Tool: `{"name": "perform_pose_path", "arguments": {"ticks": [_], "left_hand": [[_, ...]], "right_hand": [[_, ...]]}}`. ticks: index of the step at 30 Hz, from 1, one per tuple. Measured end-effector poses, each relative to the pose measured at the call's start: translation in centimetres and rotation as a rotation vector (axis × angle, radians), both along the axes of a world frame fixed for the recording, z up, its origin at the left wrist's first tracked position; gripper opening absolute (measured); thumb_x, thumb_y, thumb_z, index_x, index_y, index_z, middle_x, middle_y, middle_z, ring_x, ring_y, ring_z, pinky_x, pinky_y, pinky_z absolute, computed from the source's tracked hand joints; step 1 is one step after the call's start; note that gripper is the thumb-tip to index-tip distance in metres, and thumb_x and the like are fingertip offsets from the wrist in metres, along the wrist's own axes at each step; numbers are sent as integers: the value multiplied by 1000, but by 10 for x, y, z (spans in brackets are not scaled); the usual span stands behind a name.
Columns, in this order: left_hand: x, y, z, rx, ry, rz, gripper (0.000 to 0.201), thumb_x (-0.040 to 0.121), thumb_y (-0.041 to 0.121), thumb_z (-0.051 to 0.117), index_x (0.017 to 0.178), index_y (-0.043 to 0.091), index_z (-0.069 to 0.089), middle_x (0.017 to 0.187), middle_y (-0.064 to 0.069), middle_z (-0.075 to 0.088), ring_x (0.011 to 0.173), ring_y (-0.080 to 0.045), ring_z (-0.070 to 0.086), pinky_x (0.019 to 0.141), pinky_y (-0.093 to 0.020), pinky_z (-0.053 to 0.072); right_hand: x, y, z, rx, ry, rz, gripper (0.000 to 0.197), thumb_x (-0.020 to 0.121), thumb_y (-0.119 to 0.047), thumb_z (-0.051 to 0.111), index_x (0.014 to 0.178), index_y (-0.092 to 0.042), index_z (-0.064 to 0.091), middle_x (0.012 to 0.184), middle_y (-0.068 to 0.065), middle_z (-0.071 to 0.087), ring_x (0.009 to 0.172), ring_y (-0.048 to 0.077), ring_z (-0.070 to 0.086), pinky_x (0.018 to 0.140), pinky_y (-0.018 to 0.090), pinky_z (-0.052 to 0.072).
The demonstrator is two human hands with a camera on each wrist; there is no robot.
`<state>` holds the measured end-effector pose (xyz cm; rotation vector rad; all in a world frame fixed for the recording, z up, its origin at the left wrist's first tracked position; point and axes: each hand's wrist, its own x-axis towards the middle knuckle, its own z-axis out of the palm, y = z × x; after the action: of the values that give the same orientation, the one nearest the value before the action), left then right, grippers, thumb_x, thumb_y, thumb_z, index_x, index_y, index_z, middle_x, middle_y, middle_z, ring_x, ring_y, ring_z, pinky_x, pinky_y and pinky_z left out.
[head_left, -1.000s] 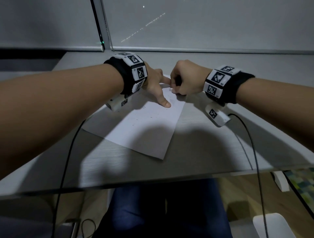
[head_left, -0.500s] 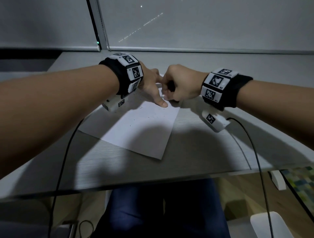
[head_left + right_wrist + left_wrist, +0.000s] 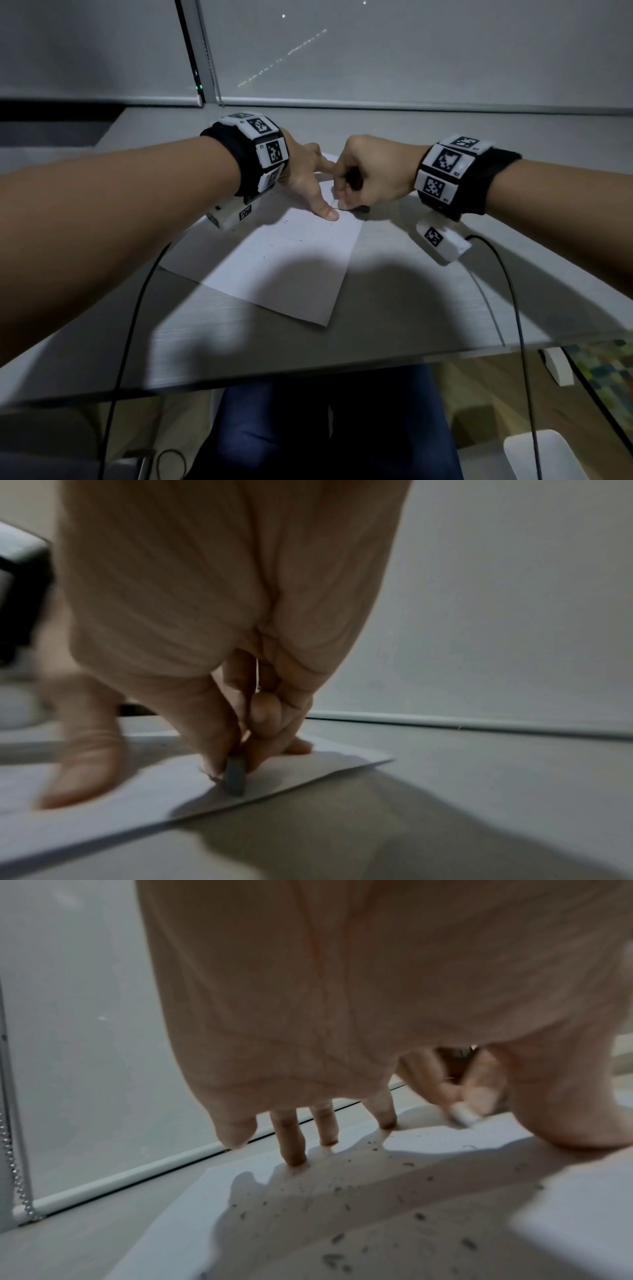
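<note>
R hand (image 3: 373,178) grip pinching eraser (image 3: 235,777), tip on paper (image 3: 281,267) nr its far-right corner. L hand (image 3: 305,174) fingers spread, pressing paper beside eraser (crumbs (image 3: 337,1237) across it). Paper flat on bench (image 3: 428,301).

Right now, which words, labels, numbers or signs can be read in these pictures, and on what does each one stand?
No text can be quoted with certainty.
Left wristband: black-and-white square code markers; tiny characters beside them, too small to read.
Right wristband: the same markers and tiny characters, too small to read.
Paper, pressed by the left hand and touched by the eraser that the right hand pinches: only dark crumbs, no writing.
</note>
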<state>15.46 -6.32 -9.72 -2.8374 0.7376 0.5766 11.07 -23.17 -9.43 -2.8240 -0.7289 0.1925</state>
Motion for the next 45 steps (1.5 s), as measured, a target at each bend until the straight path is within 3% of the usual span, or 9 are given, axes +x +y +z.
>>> {"name": "perform_pose_path", "arguments": {"ticks": [4,9,17,24,29,35,41,43,45], "left_hand": [[-1,1,1,0,9,11,108,72,94,66,163,64,17,169,4,23,155,-34,35,115,-52,35],[0,0,1,7,14,-2,104,69,93,69,160,61,29,164,4,27,153,-33,37,116,-52,35],[-2,-2,2,11,0,18,106,73,93,67,162,66,16,167,4,25,153,-34,38,115,-52,36],[-3,-2,1,48,-18,-16,107,66,96,67,159,61,28,164,3,28,149,-36,43,117,-54,39],[-3,-3,2,60,-21,-11,110,72,93,66,164,61,16,171,2,22,155,-36,36,118,-53,35],[2,-2,2,80,5,-37,109,67,95,69,161,63,24,168,4,24,153,-34,38,118,-52,36],[15,2,0,40,-43,-106,125,69,106,46,171,47,6,174,-8,31,156,-38,37,124,-57,33],[13,5,6,-71,-56,-132,113,80,99,48,169,33,29,166,-13,45,149,-38,47,122,-55,37],[15,7,11,-146,-124,-186,83,86,89,57,133,21,68,135,-12,67,121,-36,64,108,-50,50]], "right_hand": [[11,-5,3,-45,-47,-61,9,84,-20,82,77,-16,78,65,-9,74,61,7,68,74,32,63],[-3,1,1,-41,16,28,8,83,-17,82,81,-10,79,70,1,76,60,8,67,58,9,49],[11,-8,5,-86,-66,-58,7,84,-19,79,81,-12,78,71,-1,77,66,15,70,76,35,63],[-10,2,1,-88,-22,78,7,84,-19,80,82,-13,79,67,-13,68,58,-6,61,58,8,46],[3,-3,1,-71,-83,-8,7,85,-21,79,83,-13,78,70,-7,73,63,4,66,74,35,62],[-24,-1,10,-93,27,70,3,83,-18,80,82,-15,79,65,-10,70,57,-1,61,56,8,44],[13,-16,25,36,-137,-222,13,82,-9,69,86,-15,79,75,-1,73,71,16,68,66,26,53],[22,-13,16,-40,-96,-236,10,82,-13,71,86,-14,80,78,0,75,77,21,69,71,30,56],[25,-10,4,-97,-78,-229,9,84,-21,74,86,-14,79,82,2,76,81,22,69,77,32,58]]}}
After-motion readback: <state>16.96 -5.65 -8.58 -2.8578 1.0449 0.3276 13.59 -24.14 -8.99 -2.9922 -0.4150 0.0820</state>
